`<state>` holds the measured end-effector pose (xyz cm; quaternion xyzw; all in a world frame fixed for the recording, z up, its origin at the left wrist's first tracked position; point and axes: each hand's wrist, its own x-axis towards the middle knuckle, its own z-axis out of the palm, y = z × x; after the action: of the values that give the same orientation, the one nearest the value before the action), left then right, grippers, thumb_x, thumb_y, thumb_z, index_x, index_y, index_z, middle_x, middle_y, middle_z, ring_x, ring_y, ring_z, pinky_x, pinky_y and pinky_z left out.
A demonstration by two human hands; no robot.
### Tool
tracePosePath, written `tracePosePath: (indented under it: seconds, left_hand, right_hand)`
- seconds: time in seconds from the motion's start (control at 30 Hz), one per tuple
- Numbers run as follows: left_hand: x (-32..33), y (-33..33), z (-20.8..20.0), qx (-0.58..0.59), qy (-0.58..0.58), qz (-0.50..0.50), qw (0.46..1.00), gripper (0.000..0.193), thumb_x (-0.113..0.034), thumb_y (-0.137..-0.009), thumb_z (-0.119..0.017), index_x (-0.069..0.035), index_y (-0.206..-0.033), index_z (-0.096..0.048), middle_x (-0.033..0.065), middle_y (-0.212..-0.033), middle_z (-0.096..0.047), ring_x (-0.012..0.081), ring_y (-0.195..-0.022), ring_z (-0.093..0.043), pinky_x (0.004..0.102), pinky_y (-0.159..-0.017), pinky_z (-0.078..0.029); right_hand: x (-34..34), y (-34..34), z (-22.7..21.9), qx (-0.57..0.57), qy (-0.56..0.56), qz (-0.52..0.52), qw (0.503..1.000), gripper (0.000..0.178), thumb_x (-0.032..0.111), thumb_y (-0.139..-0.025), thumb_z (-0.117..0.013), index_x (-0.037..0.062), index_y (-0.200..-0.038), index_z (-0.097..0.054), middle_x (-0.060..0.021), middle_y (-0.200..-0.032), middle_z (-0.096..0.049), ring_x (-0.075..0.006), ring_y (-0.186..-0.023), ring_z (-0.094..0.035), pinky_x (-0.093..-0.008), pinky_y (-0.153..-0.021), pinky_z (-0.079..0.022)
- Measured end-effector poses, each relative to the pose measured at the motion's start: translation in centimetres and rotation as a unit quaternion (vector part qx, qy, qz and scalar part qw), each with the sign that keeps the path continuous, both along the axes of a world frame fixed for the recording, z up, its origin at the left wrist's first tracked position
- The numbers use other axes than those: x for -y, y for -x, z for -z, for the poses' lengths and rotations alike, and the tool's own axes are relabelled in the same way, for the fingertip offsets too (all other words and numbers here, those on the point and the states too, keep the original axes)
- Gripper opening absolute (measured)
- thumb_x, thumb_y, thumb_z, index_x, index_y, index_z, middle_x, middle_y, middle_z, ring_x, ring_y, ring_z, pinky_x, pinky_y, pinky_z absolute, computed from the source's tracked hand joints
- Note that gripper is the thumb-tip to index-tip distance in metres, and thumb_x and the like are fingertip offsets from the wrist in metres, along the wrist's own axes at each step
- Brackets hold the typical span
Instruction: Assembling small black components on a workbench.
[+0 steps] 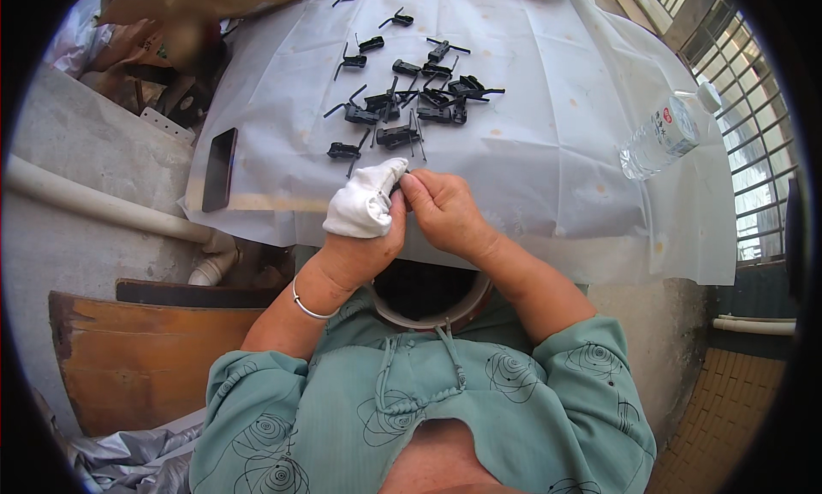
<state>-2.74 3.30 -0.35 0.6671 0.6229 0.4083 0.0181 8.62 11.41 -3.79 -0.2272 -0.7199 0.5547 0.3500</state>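
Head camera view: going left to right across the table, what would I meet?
Dark phone → white cloth in the left hand → right hand → clear plastic water bottle. The black clips lie farther back.

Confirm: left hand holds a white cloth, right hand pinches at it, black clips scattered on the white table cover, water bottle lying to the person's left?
Not quite. The water bottle lies to the person's right, near the railing, as the head view shows. The rest holds: the left hand holds the white cloth, the right hand pinches at it, and black clips lie scattered on the white table cover.
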Motion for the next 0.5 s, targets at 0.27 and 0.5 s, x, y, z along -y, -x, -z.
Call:
tracePosePath:
  seconds: [0.27,0.5]
  left_hand:
    - [-0.7,1.3,0.7,0.227,-0.019,0.044,0.973,0.028,-0.005,-0.085,-0.054,0.0,-0.111,-0.046,0.0059,-0.088,-0.057,0.0145,-0.065,-0.053,0.0267,-0.06,-0.046]
    - [-0.5,1.8,-1.3,0.474,0.108,0.06,0.872,0.029,-0.006,-0.091,-0.041,-0.004,-0.12,-0.038,0.0031,-0.09,-0.053,0.0028,-0.059,-0.04,0.0159,-0.051,-0.035]
  right_hand:
    - [-1.6,-1.4,-3.1,0.043,-0.042,-0.056,0.997,0.019,0.016,-0.089,-0.052,-0.0009,-0.082,-0.059,-0.0054,-0.067,-0.057,-0.0086,-0.06,-0.049,-0.0257,-0.057,-0.043]
    - [-2.2,-1.8,-2.2,0.001,-0.126,-0.054,0.991,0.011,0.01,-0.081,-0.063,-0.001,-0.081,-0.06,-0.0048,-0.062,-0.052,-0.0095,-0.055,-0.046,-0.024,-0.051,-0.038]
